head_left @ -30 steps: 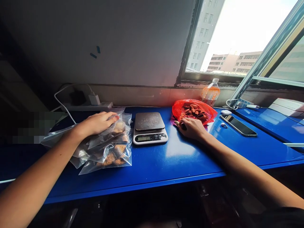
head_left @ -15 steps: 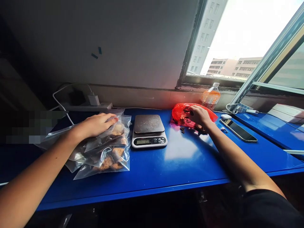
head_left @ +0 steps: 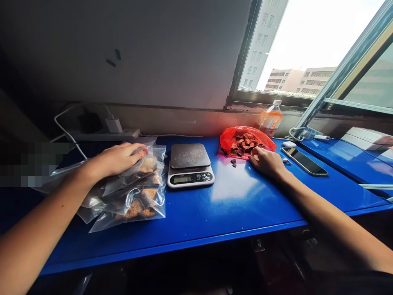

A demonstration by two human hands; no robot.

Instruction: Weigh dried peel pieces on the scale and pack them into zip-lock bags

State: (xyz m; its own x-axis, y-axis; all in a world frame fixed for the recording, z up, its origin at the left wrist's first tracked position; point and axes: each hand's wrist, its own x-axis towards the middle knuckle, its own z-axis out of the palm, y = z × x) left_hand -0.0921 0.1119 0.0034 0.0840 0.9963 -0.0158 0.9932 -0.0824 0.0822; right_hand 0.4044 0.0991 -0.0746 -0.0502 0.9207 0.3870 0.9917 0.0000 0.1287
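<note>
My left hand [head_left: 118,159] lies with its fingers stretched out on a pile of clear zip bags [head_left: 135,192], which hold brown, crumb-like lumps. My right hand [head_left: 267,164] is low at the front right edge of a red plastic bag [head_left: 229,137], its fingers curled; what is between them, if anything, is hidden. Dark reddish-brown dried pieces [head_left: 245,143] fill the open mouth of that bag. One loose dark piece [head_left: 233,162] lies on the table in front. Between the hands stands a digital kitchen scale [head_left: 190,164], with crumbs on its dark plate.
Behind the red bag stands an orange drink bottle [head_left: 270,119]. A phone [head_left: 305,161], a white earbud case [head_left: 289,144] and an earbud [head_left: 286,162] lie to the right. A power strip with a charger [head_left: 113,124] is at the back left. The blue table's [head_left: 184,241] front edge is close.
My right hand has moved from over the red bag down to its front right edge, uncovering the dried pieces. My left hand stays on the zip bags. The view has shifted slightly.
</note>
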